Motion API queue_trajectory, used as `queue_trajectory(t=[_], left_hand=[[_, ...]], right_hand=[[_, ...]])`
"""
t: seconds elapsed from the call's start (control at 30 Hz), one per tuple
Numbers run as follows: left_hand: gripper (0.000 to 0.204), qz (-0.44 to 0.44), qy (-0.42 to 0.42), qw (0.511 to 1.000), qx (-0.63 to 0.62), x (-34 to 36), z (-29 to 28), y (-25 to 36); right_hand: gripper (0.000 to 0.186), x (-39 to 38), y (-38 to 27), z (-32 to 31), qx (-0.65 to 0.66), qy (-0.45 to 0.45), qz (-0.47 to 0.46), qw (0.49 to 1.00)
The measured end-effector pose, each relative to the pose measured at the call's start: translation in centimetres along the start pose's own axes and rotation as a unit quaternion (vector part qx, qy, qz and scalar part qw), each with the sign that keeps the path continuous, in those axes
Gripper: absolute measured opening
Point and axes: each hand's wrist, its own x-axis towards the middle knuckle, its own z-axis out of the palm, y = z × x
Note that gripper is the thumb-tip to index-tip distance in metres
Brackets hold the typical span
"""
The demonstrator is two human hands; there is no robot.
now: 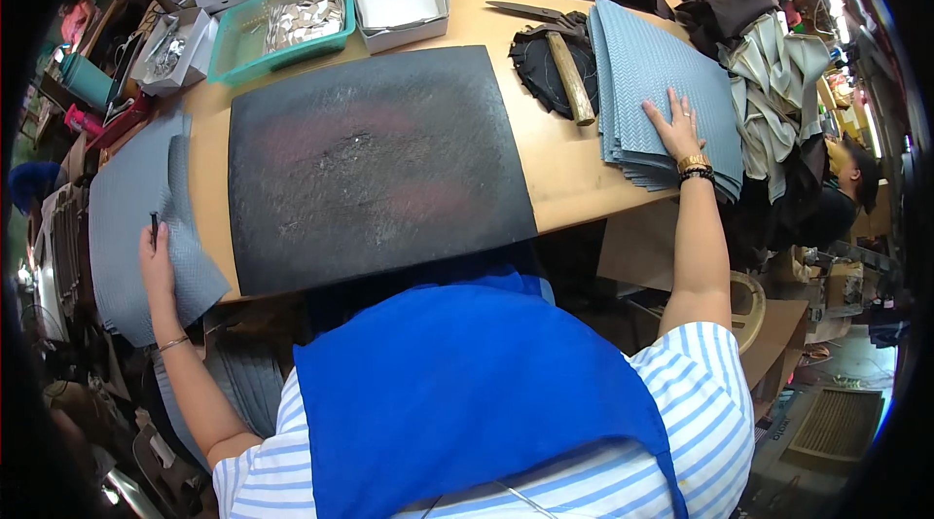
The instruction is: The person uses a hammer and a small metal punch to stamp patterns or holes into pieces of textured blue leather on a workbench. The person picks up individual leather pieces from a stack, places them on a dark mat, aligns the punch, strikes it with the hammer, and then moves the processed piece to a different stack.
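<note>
Grey sheets (650,91) under flat right hand (674,127); left hand (156,251) grips pen (154,227).

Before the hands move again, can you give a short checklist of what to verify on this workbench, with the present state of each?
1. Right hand lies flat on the stack of blue-grey textured sheets: ok.
2. Left hand rests on the grey sheet pile at the table's left end, with a thin dark tool between its fingers: ok.
3. Black cutting mat carries no loose things: ok.
4. Wooden-handled hammer lies close beside the stack: not ok.
5. Scissors lie away from both hands: ok.
6. Stack edges aligned: cannot tell.
</note>
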Motion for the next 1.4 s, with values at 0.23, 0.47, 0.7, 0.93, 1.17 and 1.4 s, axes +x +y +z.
queue_trajectory(t=[0.23, 0.47, 0.7, 0.93, 1.17, 1.4], left_hand=[[0.048, -0.010, -0.114, 0.929, -0.352, -5.1, 4.7, 20.5], [0.030, 0.174, -0.335, 0.844, -0.382, -8.4, 17.4, 32.2], [0.027, 0.221, -0.063, 0.967, -0.109, 3.2, 18.2, 27.8], [0.018, 0.186, -0.039, 0.969, -0.158, 5.5, 18.2, 25.0], [0.020, 0.195, -0.020, 0.924, -0.328, 6.0, 18.4, 24.4], [0.026, 0.164, -0.041, 0.895, -0.413, 5.8, 18.1, 25.4]], right_hand=[[0.087, -1.6, -7.3, 0.1, 0.036, 0.128, -0.165, 0.977], [0.044, -8.8, -19.7, 4.0, 0.367, -0.008, -0.349, 0.862], [0.053, -17.0, -24.4, 7.8, 0.239, 0.085, -0.466, 0.848], [0.055, -17.3, -24.4, 7.6, 0.227, 0.074, -0.442, 0.865], [0.055, -17.2, -24.5, 7.9, 0.244, 0.063, -0.437, 0.863], [0.055, -17.2, -24.6, 7.8, 0.247, 0.057, -0.430, 0.867]])
